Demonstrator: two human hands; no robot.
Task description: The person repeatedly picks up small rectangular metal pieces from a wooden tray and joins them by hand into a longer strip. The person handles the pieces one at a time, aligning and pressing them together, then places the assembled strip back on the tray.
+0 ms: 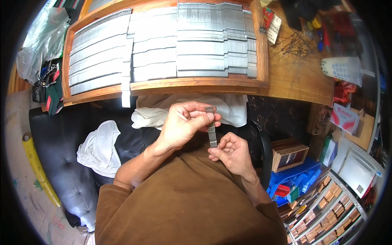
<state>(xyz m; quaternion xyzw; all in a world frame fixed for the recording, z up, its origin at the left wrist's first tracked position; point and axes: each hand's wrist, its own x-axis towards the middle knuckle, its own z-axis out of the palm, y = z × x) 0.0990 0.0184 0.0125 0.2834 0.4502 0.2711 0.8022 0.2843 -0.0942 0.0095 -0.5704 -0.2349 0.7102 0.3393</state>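
While I watch through the head camera, a narrow grey metal strip stands nearly upright between both hands, above the lap and just below the front edge of the workbench. My view shows the left hand clenched around the strip's upper end, thumb and fingers pinching it near the top, while the right hand grips the lower end between thumb and forefinger, its other fingers curled loosely. Both forearms come up from brown sleeves at the lower edge. Just behind the hands lies a crumpled white cloth, and a second white cloth is draped on a black padded seat to the left. Above them a wooden tray rests on the bench, filled with rows of long grey metal strips laid side by side and overlapping; one strip hangs over the tray's front rim. A clear plastic bag sits at the far left beside the tray. To the right, the wooden benchtop carries a scatter of thin dark wire pieces and a white plastic bottle lying on its side. Lower right, a small wooden box stands near a blue plastic crate, and a shelf of small brown boxes runs toward the corner. A yellow roll lies on the floor at left.
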